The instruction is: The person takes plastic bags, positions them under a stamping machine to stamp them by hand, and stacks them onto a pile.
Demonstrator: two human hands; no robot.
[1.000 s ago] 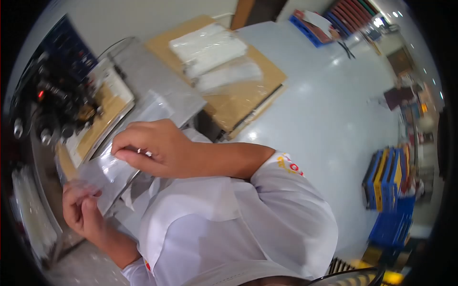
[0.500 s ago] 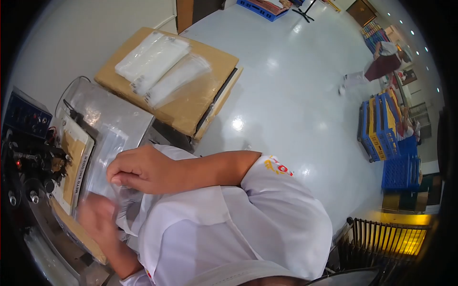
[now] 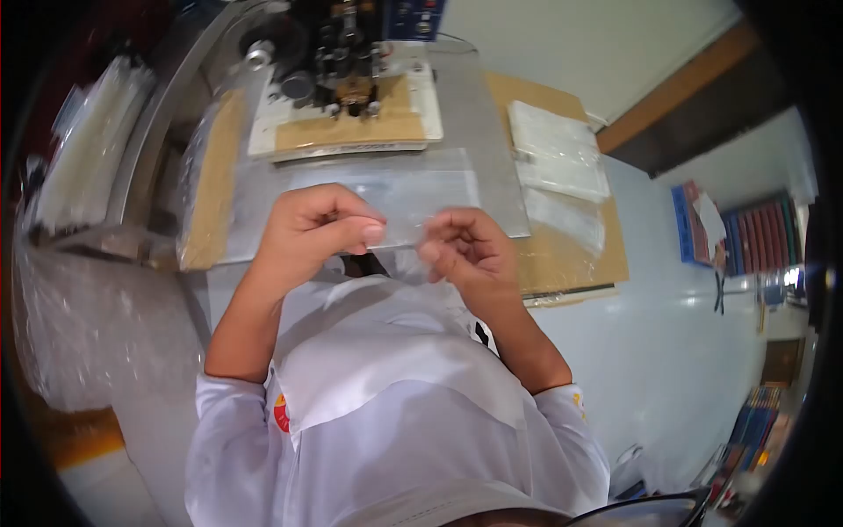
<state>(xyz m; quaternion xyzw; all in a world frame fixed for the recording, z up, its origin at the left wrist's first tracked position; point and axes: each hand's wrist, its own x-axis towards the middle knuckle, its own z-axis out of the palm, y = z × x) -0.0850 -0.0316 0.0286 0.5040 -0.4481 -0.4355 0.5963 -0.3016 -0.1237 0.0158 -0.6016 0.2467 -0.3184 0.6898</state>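
Observation:
My left hand (image 3: 320, 230) is closed in a pinch above the front edge of a metal table (image 3: 500, 193). Opposite it, my right hand (image 3: 472, 255) has its fingers curled in, with the fingertips a little blurred. The hands are a short way apart, and anything thin or clear between them cannot be made out. Just beyond them, clear plastic bags (image 3: 421, 180) lie flat on the metal. Behind the bags stands a coding machine (image 3: 351, 79) with a white base marked "ENCODER", a tan pad and dark rollers.
Right of the table, white plastic bags (image 3: 558, 149) rest on a brown cardboard box (image 3: 606, 250). A wrapped tan strip (image 3: 215, 176) and a stack of clear bags (image 3: 97, 145) are at left, with hanging plastic (image 3: 97, 325) below. Crates (image 3: 742, 228) stand far right.
My view has swung left to face the machine squarely. My hands, earlier crossed over at the table's side, are now level in front of my body.

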